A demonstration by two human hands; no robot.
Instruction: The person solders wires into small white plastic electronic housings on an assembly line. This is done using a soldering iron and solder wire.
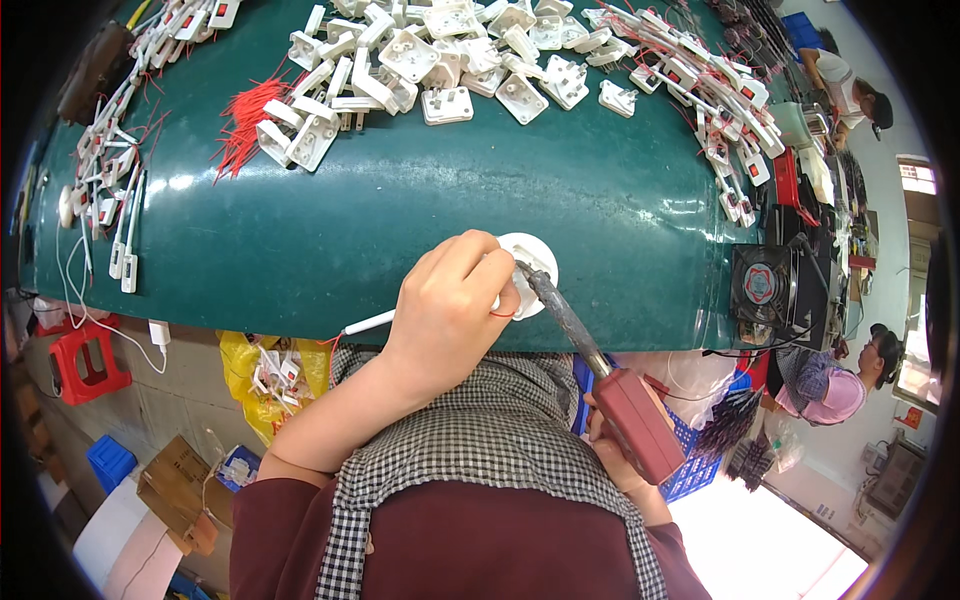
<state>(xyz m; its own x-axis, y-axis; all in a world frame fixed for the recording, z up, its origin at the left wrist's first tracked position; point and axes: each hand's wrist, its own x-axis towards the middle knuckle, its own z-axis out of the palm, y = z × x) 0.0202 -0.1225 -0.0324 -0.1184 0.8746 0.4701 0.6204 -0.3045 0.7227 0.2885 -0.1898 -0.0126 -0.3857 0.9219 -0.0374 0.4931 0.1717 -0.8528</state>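
My left hand (447, 302) is closed at the front of the green table, fingers pinched over a round white piece (540, 250). A slim white stick-like piece (370, 323) juts out leftward from under that hand, with thin red wires at its end. Another bit of red wire shows below the fingertips; what exactly they pinch is hidden. My right hand (612, 452), low and partly covered, grips the maroon handle of a soldering iron (640, 425). The iron's dark tip reaches up and left into the round white piece, close to my left fingertips.
White plug housings (440, 60) lie heaped along the far side, beside a bundle of red wires (245, 125). Wired white switch strips (105, 180) lie left, more (735, 110) right. A black fan (762, 284) stands at the right edge. Two people are off to the right.
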